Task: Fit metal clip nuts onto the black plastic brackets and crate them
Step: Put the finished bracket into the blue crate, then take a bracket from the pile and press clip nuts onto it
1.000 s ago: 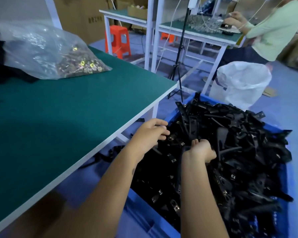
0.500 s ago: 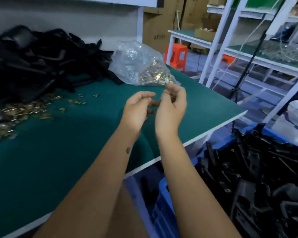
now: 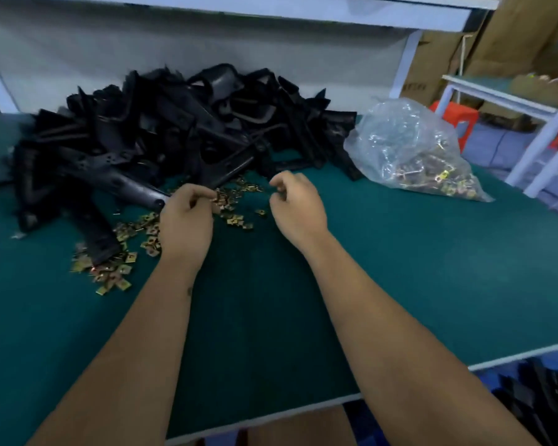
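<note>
Head view: flat, brassy clip nuts (image 3: 116, 272)

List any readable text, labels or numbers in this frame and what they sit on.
Nothing can be read.
Cardboard box behind the table post: dark printed characters, too blurred to read.
Plastic bag of clip nuts: no label visible.
Black brackets: no markings visible.

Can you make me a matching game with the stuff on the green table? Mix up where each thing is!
Things:
1. black brackets pile
2. loose clip nuts
3. plastic bag
4. left hand

Places:
A. far right side of the table
B. at the back, against the wall
C. scattered on the mat, front of the pile
D. reaching into the scattered gold pieces

Pairs: 1-B, 2-C, 3-A, 4-D
</note>
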### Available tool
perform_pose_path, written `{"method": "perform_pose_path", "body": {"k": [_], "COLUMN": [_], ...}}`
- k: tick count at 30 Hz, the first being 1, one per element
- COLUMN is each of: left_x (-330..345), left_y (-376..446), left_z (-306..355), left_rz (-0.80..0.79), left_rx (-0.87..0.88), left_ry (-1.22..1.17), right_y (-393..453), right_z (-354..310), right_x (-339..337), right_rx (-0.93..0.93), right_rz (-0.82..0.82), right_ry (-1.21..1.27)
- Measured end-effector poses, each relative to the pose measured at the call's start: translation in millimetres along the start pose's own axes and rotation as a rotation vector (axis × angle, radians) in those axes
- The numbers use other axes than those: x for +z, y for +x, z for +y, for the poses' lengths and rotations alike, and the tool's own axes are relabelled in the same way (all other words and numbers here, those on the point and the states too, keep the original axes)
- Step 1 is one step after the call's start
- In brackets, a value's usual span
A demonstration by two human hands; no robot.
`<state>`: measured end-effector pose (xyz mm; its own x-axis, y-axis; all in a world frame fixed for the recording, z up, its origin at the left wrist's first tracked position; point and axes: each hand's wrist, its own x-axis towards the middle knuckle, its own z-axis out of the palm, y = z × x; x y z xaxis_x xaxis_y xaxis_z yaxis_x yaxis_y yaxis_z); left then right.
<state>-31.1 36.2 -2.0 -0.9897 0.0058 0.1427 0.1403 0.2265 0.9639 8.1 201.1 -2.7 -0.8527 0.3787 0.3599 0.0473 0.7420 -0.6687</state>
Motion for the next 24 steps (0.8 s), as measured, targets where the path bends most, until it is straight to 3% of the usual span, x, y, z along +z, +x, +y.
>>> {"method": "perform_pose_path", "body": {"k": [3,7,10,13,19,24], "left_x": [8.8,19.3,18.8,17.4,16.8,15.9], "left_y": [9.1,14.1,16.9,16.2,15.9,14.2], "left_z": [-0.4,-1.5,-2.6,-1.8,0.5,1.2], "left_rz": [-0.022,-0.084,-0.085,-0.084,-0.127,-0.131], "left_rx": [-0.012,0.06,0.046,0.021,0.007,0.018], "left_ry": [0.081,0.336,0.302,0.239,0.206,0.207], "right_y": [23.6,40.3,42.6,38.8,19.2,8.1], "right_z": [7.8,10.0,9.4,9.0,4.0,-5.0], "right_x": [7.6,21.9,23.2,15.8,5.1,-4.7], "right_rx": [-0.039,0.051,0.061,0.014,0.017,0.028], "right_rz": [0.007,-0.295,-0.275,-0.087,0.471,0.751], "right_ry": [-0.177,-0.438,-0.455,-0.286,0.251,0.41]}}
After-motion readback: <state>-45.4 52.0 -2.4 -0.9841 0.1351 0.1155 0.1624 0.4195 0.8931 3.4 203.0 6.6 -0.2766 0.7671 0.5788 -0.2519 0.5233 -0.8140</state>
